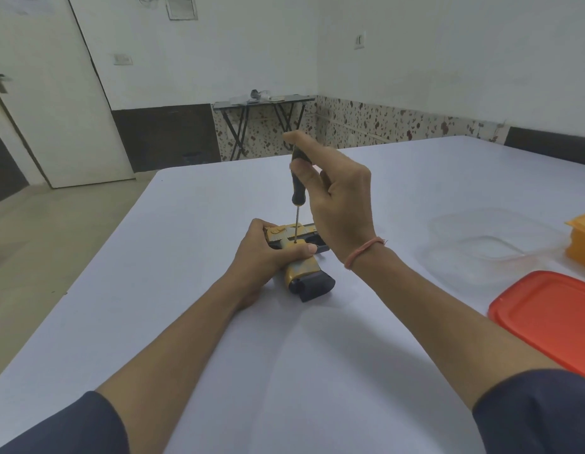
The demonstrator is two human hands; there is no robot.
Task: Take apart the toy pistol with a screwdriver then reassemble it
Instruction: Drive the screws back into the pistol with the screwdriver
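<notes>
The yellow and black toy pistol lies on its side on the white table, grip toward me. My left hand grips it around the top of the grip, thumb laid across the body. My right hand pinches the black handle of a screwdriver between fingertips and thumb. The screwdriver stands upright, its thin shaft tip set on the pistol's side just above my left thumb. The barrel end is partly hidden behind my right wrist.
At the right stand a clear plastic container, an orange-red lid and an orange box at the frame edge. A small folding table stands by the far wall. A door is at the left.
</notes>
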